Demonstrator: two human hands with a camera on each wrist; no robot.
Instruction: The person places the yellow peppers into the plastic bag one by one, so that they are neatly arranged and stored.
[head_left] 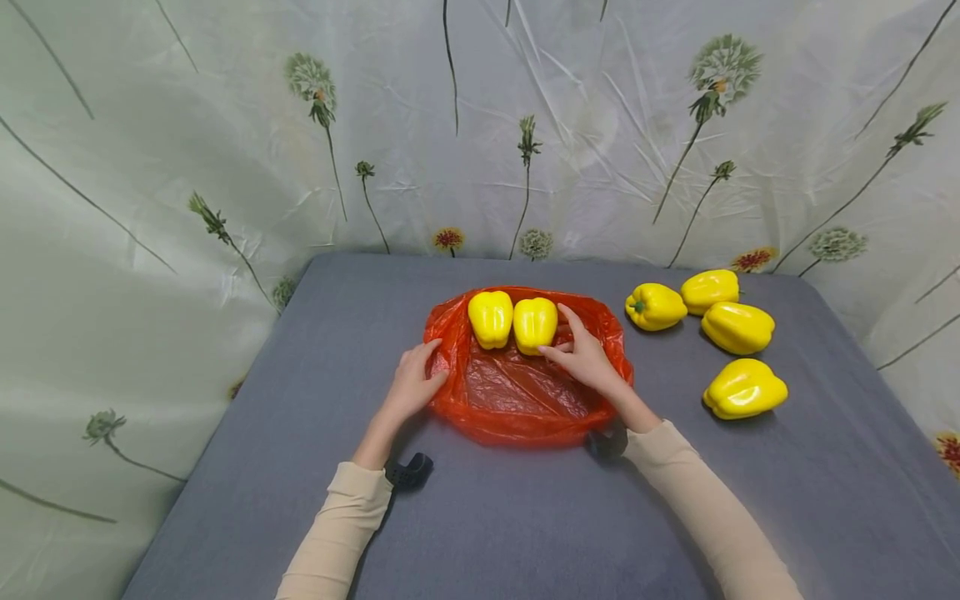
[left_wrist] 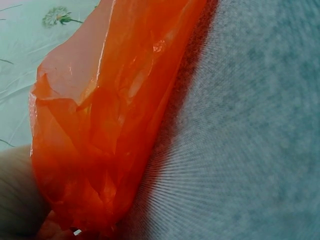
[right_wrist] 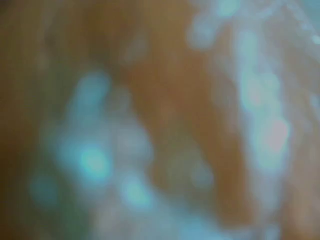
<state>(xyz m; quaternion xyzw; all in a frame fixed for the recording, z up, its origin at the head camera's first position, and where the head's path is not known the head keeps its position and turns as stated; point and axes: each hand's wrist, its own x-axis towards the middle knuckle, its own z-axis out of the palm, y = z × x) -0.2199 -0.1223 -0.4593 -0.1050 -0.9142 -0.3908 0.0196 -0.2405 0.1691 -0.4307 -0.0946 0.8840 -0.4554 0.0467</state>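
A red plastic bag lies with its mouth spread wide on the grey table. Two yellow bell peppers stand side by side at its far side. My right hand reaches in and holds the right-hand bell pepper between thumb and fingers. Beside it, the left-hand bell pepper is untouched. My left hand grips the bag's left edge. In the left wrist view the red film bunches up by that hand, whose fingers are mostly hidden. Close, blurred orange-brown film fills the right wrist view.
Several more yellow bell peppers lie to the right of the bag, the nearest pepper apart from a cluster with another pepper. A patterned curtain hangs behind the grey table. A dark wrist mount sits at the left wrist.
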